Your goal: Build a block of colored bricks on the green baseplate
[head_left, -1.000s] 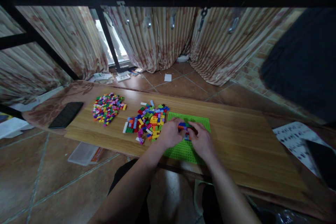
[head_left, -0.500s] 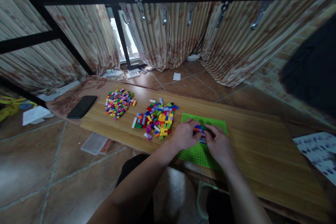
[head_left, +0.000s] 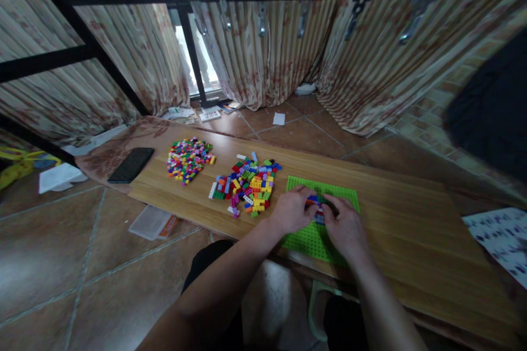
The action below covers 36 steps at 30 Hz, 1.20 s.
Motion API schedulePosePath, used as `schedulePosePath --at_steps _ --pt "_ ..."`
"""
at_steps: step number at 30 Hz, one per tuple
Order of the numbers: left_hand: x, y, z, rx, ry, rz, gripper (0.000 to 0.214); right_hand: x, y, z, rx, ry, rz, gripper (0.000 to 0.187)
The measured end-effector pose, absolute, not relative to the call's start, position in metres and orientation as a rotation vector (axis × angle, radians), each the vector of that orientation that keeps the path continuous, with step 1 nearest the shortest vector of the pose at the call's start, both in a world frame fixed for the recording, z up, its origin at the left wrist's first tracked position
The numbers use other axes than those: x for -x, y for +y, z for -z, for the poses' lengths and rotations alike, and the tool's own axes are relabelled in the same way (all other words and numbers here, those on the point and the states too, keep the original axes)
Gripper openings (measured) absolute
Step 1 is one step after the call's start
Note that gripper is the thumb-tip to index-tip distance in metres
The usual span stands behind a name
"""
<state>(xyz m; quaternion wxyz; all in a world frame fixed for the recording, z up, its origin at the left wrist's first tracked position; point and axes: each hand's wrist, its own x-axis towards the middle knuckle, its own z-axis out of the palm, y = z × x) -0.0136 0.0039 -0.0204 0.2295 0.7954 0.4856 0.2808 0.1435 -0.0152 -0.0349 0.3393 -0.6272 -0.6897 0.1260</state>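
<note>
Over a bright green studded baseplate [head_left: 307,244], both my hands close in on a small cluster of toy building bricks [head_left: 316,209] in blue, red, green and pale tones. My left hand [head_left: 293,209] grips the cluster from the left with bent fingers. From the right, my right hand [head_left: 343,225] has its thumb and fingers pressed on the same bricks. My fingers cover much of the cluster, so its full shape is hidden. A pile of larger loose bricks [head_left: 251,184] lies left of the baseplate.
Farther left sits a heap of smaller bricks [head_left: 189,159], with a black phone [head_left: 130,165] beyond it on the cloth end of the wooden table [head_left: 403,230]. Below the table edge lies a clear plastic box [head_left: 150,223]. A printed sheet [head_left: 500,236] is at the right. Black metal bars cross above.
My hands stay at the brick cluster with only slight finger movement. The whole view has shifted a little, so the scene sits slightly farther right.
</note>
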Motion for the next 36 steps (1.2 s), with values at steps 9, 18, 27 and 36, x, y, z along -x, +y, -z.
schedulePosePath --at_steps 9,18,27,36 --pt "0.014 0.007 0.023 -2.164 1.347 -0.779 0.031 -0.146 -0.015 0.032 1.650 -1.782 -0.487 0.044" --pt "0.034 0.016 0.020 -2.069 1.414 -1.009 0.038 -0.154 -0.015 0.026 1.662 -1.610 -0.482 0.045" --pt "0.062 0.020 -0.001 -1.917 1.538 -1.335 0.028 -0.170 -0.013 0.023 1.636 -1.378 -0.376 0.042" --pt "0.210 0.008 -0.017 -1.282 2.382 -1.016 0.033 -0.171 -0.013 0.022 1.656 -1.393 -0.398 0.041"
